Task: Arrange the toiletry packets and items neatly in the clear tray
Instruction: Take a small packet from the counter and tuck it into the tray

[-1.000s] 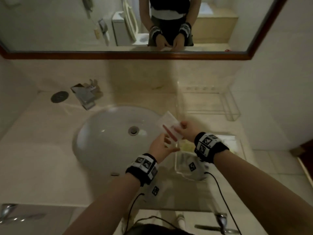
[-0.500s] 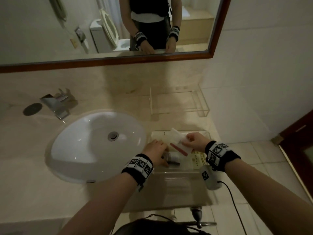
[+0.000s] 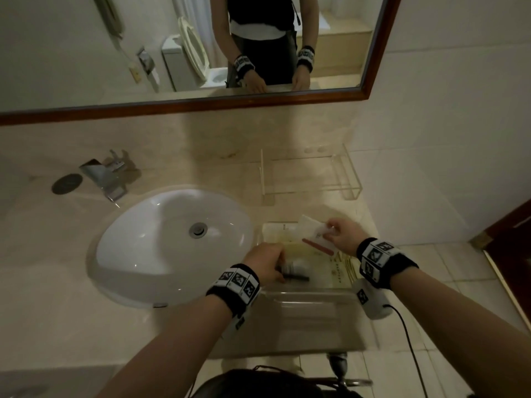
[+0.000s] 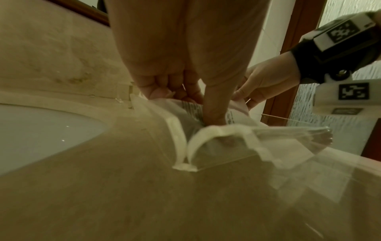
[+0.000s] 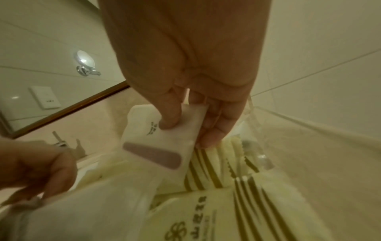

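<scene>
The right hand (image 3: 343, 237) is pinching a white packet (image 5: 164, 138) with a reddish strip between thumb and fingers (image 5: 214, 128), holding it over the far end of the clear tray (image 3: 310, 294). The tray is sitting at the surface's front right corner, beside the sink (image 3: 172, 245). The left hand (image 3: 265, 261) is reaching into the tray, its fingers curled and pinching a white packet with print (image 4: 193, 110) among cream striped packets (image 5: 237, 203).
</scene>
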Motion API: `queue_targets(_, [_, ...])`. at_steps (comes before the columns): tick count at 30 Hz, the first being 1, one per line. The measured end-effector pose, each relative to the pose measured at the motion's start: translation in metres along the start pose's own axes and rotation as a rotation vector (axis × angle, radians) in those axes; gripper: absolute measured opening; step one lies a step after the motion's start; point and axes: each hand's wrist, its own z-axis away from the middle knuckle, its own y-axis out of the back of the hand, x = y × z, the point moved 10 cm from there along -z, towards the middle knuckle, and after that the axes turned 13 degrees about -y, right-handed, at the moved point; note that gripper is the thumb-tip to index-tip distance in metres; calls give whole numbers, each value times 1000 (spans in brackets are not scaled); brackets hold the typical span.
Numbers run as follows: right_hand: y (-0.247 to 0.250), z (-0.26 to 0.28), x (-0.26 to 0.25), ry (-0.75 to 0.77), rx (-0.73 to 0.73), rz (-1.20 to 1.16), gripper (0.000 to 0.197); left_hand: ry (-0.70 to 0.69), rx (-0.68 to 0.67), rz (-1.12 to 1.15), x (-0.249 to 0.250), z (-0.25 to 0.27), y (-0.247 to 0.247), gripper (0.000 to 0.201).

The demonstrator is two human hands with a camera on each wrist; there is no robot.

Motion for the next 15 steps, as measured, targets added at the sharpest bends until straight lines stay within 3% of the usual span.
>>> queue_targets(2, [2, 1, 0, 2, 4, 6, 28, -6, -1, 5, 1, 1, 1, 38])
queue_targets(7, [-12, 13, -3, 43, -150, 171, 36, -47, 67, 15, 2, 7, 5, 36])
queue_targets(12, [-39, 24, 3, 55, -323, 436, 29, -67, 136, 41, 1, 11, 7, 33])
queue_targets(15, [-44, 28, 4, 61, -322, 540, 13, -66, 162, 51, 1, 12, 9, 32])
